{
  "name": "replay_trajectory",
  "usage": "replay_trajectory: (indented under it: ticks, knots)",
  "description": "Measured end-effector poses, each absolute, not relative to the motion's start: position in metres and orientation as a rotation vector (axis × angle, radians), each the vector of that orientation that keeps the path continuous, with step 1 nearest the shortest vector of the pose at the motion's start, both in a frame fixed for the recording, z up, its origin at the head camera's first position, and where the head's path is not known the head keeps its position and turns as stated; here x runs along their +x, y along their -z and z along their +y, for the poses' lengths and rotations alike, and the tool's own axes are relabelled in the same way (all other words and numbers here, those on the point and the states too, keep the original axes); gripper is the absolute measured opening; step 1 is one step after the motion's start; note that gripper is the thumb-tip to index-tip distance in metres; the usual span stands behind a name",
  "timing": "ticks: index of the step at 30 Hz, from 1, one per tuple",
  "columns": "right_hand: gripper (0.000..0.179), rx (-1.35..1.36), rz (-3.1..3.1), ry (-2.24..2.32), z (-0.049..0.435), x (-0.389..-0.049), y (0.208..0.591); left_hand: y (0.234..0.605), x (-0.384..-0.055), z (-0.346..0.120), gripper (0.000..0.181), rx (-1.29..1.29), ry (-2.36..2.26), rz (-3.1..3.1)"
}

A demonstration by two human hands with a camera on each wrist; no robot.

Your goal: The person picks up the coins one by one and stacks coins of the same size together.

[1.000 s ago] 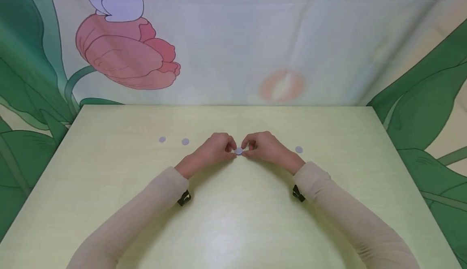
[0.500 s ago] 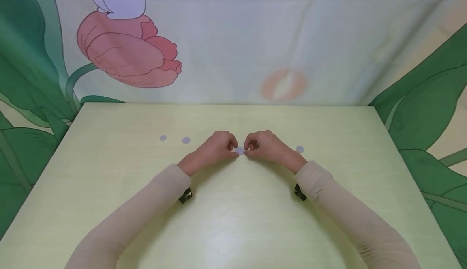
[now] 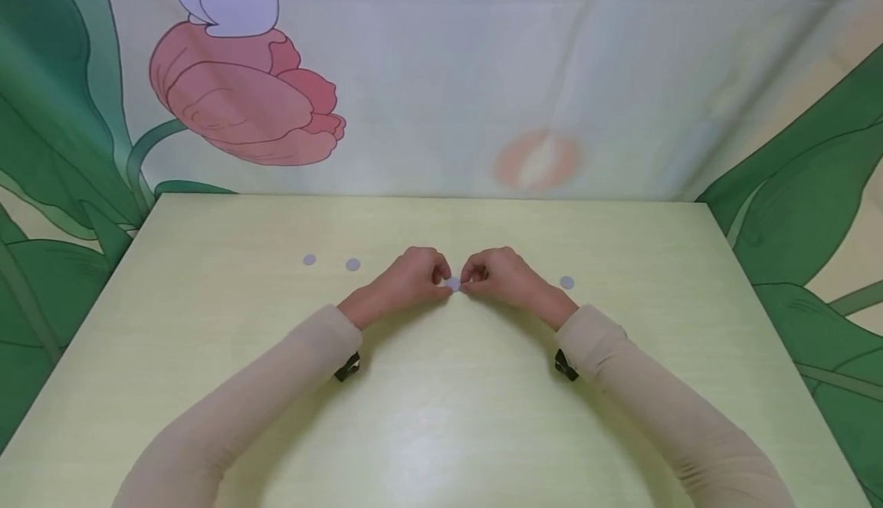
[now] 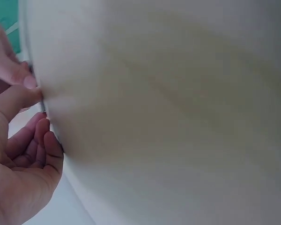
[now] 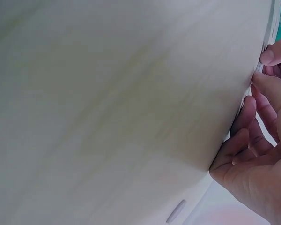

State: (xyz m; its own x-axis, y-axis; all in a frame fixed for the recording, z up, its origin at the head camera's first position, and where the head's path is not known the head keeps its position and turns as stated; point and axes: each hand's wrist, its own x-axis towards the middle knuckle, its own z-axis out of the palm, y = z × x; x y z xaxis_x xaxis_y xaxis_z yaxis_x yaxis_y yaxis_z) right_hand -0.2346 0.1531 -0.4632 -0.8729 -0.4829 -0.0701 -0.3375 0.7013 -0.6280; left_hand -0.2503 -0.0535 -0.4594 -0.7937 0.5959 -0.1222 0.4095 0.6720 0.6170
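A small pale lilac disc [image 3: 452, 284] lies at the middle of the tabletop [image 3: 441, 401], between both hands. From its left side my left hand [image 3: 417, 274] pinches it with thumb and curled forefinger. My right hand [image 3: 502, 274] has thumb and forefinger at the disc's right edge, the thumb tip overlapping it. In the left wrist view, the left hand [image 4: 25, 164] has its other fingers curled against the table. The right wrist view shows the right hand [image 5: 257, 159] similarly low on the surface, the disc mostly hidden by fingertips.
Two similar discs, one far left [image 3: 310, 260] and one nearer the left hand [image 3: 353, 264], lie flat. Another disc [image 3: 566, 282] lies beside the right wrist. A printed curtain [image 3: 428, 94] hangs along the table's back edge.
Both hands stay at the middle disc with slight finger shifts; the right fingertips now cover more of its edge. The other discs have not moved on the table.
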Motion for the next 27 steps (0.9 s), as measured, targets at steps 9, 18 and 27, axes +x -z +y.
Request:
replay_trajectory:
  ticks: [9,18,27]
  knots:
    - [0.017,-0.801,2.579,0.852,0.176,-0.235,0.453,0.464,-0.25,-0.054,0.02,0.797,-0.788,2.615]
    - [0.026,-0.673,2.695,0.867,0.248,-0.239,0.43,0.463,-0.25,-0.056,0.021,0.841,-0.804,2.613]
    - [0.024,-0.582,2.783,0.772,0.294,-0.232,0.421,0.459,-0.248,-0.058,0.022,0.824,-0.8,2.611]
